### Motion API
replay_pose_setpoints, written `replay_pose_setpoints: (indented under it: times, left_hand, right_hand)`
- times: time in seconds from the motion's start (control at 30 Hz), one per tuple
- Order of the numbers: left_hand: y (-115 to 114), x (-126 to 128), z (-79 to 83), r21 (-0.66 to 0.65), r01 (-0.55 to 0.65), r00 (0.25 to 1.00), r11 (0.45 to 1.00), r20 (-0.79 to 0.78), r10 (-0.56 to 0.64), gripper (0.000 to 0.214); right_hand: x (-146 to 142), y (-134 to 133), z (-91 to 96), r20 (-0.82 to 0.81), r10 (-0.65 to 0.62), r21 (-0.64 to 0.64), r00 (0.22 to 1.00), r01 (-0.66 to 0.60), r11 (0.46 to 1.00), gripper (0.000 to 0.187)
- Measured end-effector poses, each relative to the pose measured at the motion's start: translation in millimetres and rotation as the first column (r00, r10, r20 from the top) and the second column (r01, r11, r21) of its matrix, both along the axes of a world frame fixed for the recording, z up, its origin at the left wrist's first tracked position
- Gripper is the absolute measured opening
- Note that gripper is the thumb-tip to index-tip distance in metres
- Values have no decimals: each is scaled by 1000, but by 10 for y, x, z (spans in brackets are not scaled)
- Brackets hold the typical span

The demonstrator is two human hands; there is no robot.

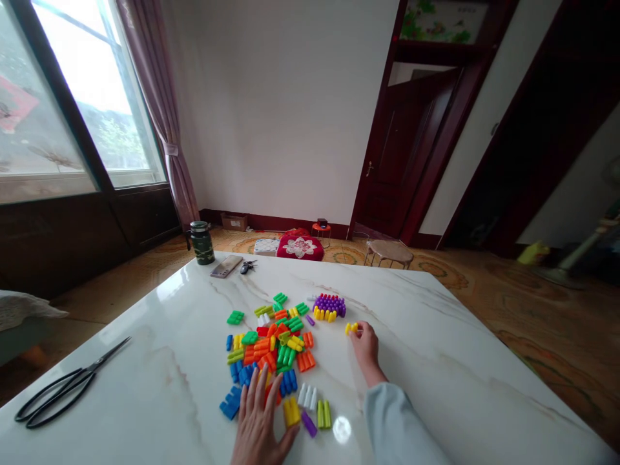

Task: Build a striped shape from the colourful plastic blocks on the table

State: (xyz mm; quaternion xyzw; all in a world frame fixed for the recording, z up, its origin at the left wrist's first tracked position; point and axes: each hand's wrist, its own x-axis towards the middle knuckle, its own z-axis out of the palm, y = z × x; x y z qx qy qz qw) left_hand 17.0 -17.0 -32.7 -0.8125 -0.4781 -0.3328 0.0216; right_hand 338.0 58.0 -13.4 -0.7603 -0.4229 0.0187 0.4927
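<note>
A heap of small plastic bricks in several colours lies on the white marble table. My left hand rests flat at the heap's near edge, fingers spread over blue and orange pieces, thumb beside a yellow brick. My right hand reaches to the right of the heap, its fingertips pinched on a small yellow brick. Just beyond it stands a joined block of purple bricks with a yellow row.
Black scissors lie at the table's left edge. At the far edge stand a dark flask, a phone and keys. Beyond the table are a red cushion and a small round stool.
</note>
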Motion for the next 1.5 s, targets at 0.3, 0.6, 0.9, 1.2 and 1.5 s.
replay_pose_setpoints:
  times: [0.3,0.6,0.9,1.2,1.5]
  left_hand:
    - [64,-20,-118,38,32,999,999,-8,-31,80]
    - [26,11,-62,20,-1,998,1000,-56,2,82]
    - [-18,-19,62,31,3,990,1000,-139,2,76]
    - [-54,-14,117,19,22,994,1000,-105,-20,64]
    - [-41,6,90,-20,19,997,1000,-70,-21,61]
  right_hand:
    - [-66,410,-129,40,29,-6,999,-29,1000,26]
    - [-157,373,-140,76,1,13,997,-2,1000,17]
    - [-203,305,-111,97,98,1,990,-98,995,17]
    - [-524,-392,-156,118,243,12,963,-246,969,22]
    - [-1128,-1250,-168,381,432,-354,818,-303,885,60]
